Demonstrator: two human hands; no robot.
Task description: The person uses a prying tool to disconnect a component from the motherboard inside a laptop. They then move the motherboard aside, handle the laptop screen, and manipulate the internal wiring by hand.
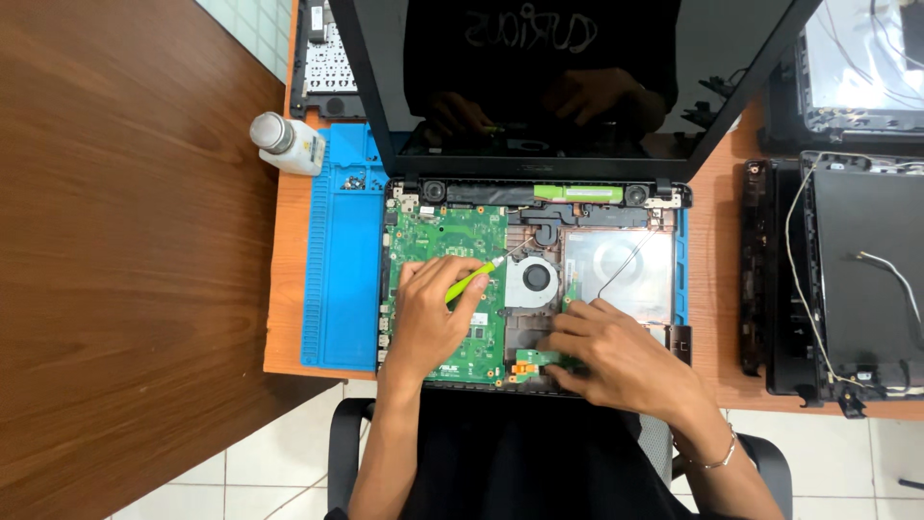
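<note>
Green circuit board fills the left half of an opened laptop base, and the left hand rests right on this motherboard. That hand is clenched around a green-handled screwdriver, gripped between thumb and fingers, its thin shaft slanting up and to the right toward the round cooling fan at the middle of the chassis. The tip sits near the fan's upper left edge; whether it touches anything there cannot be told.

The right hand lies low on the right of the base, fingers bent and pressed down on a small green daughterboard near the front edge, just beside the motherboard's lower right corner. It pinches or pins that little board rather than wrapping around it. A thin bracelet circles the right wrist.

Right of the fan lies a silvery metal bay crossed by a thin black cable. The laptop's dark screen stands open behind the base. Under the machine is a blue repair mat spread on the orange-brown worktop. A small white bottle with a grey cap lies at the mat's upper left corner. Other dismantled laptop shells with loose wires sit well apart on the right.
</note>
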